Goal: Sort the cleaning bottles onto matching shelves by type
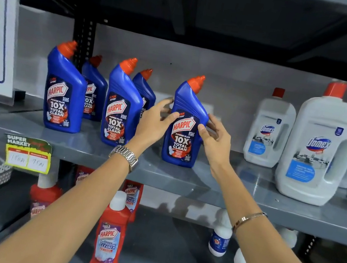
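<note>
Nearest, on the shelf below the middle shelf point(183, 178), stand red Harpic bottles point(109, 235). Above, the left hand point(153, 123) and right hand point(214, 138) clasp a blue Harpic bottle point(183, 130), fingers point(201, 129) wrapped on its sides, likely squaring it with its blue fellows; white Domex jugs point(319, 150) stand well right.

Bottle count across two shelves

On the middle shelf point(205, 184) stand five blue bottles point(186, 124), three along the front edge and two behind, plus two white jugs point(323, 143) near its right end, with part of another behind the larger. The lower shelf point(162, 238) holds four red bottles point(109, 237) and at least four small white bottles point(220, 238). Two price tags point(28, 155) hang on shelf edges.
</note>
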